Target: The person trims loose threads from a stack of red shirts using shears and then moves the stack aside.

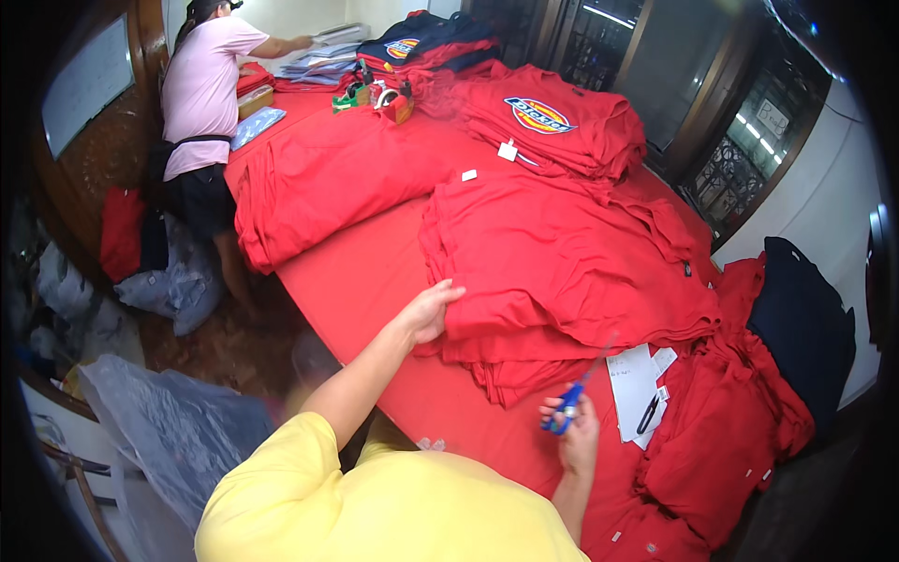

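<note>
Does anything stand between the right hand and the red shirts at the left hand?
Only the blue-handled scissors, held in the right hand, blades toward the red shirts. The white papers lie to the right, not between.

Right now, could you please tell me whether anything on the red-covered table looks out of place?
Perhaps the small clump of translucent, whitish scraps by the near edge of the red-covered table, resembling stray litter apart from the red fabric garments.

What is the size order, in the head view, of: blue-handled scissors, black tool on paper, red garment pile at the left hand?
1. Red garment pile
2. Blue-handled scissors, partly hidden
3. Black tool
</note>
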A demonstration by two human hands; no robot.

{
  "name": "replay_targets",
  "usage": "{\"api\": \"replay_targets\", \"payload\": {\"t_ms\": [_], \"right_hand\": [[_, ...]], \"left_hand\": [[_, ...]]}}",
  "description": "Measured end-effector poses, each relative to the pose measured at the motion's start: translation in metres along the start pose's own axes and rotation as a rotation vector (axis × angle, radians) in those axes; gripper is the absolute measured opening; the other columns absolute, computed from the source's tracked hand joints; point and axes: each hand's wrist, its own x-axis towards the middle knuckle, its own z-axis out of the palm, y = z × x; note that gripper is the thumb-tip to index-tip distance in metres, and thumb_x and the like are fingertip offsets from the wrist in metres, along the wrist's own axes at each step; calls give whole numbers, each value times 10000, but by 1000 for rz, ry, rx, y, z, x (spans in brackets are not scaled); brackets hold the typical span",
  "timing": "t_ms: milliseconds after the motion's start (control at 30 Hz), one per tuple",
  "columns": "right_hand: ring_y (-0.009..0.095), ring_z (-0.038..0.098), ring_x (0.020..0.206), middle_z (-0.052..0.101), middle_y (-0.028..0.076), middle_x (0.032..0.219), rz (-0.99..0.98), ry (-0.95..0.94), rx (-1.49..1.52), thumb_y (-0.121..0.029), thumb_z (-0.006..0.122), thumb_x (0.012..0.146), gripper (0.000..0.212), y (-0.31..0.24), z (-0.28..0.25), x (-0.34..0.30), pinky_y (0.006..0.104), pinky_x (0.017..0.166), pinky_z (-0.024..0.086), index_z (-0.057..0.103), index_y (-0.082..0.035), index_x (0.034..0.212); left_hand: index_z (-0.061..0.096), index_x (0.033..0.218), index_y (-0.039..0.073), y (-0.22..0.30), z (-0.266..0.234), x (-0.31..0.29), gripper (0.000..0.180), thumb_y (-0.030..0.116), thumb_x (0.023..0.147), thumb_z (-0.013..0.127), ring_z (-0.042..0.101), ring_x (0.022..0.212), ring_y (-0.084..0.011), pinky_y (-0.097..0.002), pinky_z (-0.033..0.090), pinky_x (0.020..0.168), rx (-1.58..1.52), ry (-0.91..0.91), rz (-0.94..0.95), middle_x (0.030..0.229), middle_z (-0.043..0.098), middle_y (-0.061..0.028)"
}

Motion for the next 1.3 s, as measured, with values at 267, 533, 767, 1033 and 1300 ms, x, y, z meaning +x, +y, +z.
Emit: {"api": "replay_targets", "payload": {"t_ms": [267,533,767,1033,1300], "right_hand": [[223,635,886,583,140,978,237,-300,3,78,506,830,430,23,62,-13,338,820,531,384,29,1240],[240,627,930,573,155,988,114,-289,-129,74,576,804,511,9,70,-22,364,828,536,356,29,1263],[224,620,926,560,145,1008,54,-263,-49,78,574,804,537,-23,81,-34,353,825,540,351,43,1291],[136,606,896,554,95,999,9,-154,-212,79,580,816,592,-28,73,-37,272,782,526,355,41,1362],[117,602,857,581,92,1015,-141,-125,-413,46,642,798,598,-31,85,-52,257,748,521,394,28,1342]], "left_hand": [[429,1245,-7,-12,-9,-9,409,-25,861,570,583,1075,-197,-331,455,961,140,13,146,1179,588,-93],[598,1060,5,4,41,-30,207,-20,855,593,615,960,-145,-274,487,865,154,-78,296,1070,642,-86],[583,1109,-19,28,71,-37,265,-20,846,610,624,974,-159,-295,491,890,405,-38,509,1063,646,-95],[540,1159,11,-16,55,-58,310,74,868,626,621,991,-175,-332,513,869,169,78,168,1103,628,-89],[601,1072,15,-22,68,-74,212,140,900,607,616,929,-103,-278,494,799,402,-7,258,1017,660,-49]]}}
